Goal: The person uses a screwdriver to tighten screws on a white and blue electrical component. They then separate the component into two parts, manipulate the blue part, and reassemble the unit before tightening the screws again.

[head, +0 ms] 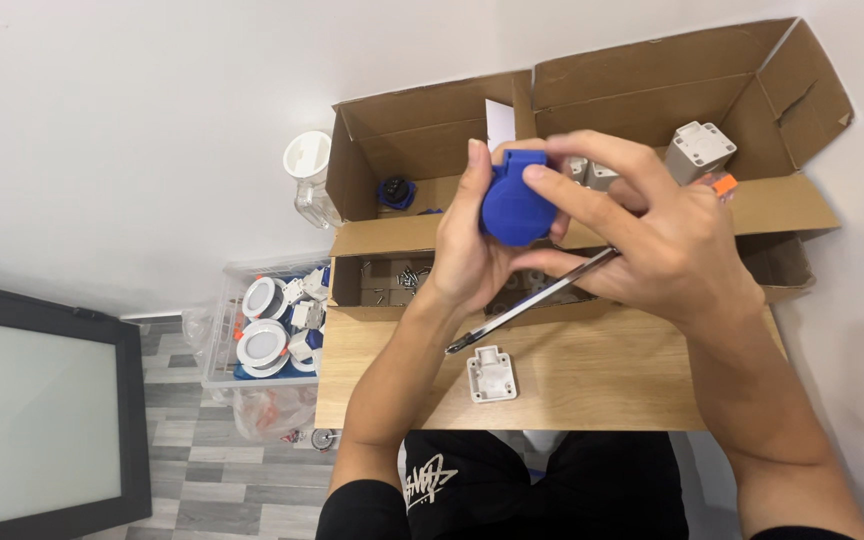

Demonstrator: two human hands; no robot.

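While the round blue plastic socket cover (517,208) sits in the upper middle of the frame, the left hand (472,255) cups it from behind, fingers closed around it, probably to keep it steady. The right hand (667,245) pinches its front edge and also grips a slim metal screwdriver (532,302), pointing down-left. Below lies a small white plastic base (492,373) on the wooden table (602,385); behind stands an open cardboard box (652,90).

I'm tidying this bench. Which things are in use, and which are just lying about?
In use: blue socket cover, in left hand and right hand; screwdriver.
Lying about: white housing, cardboard boxes, bin of white fittings.
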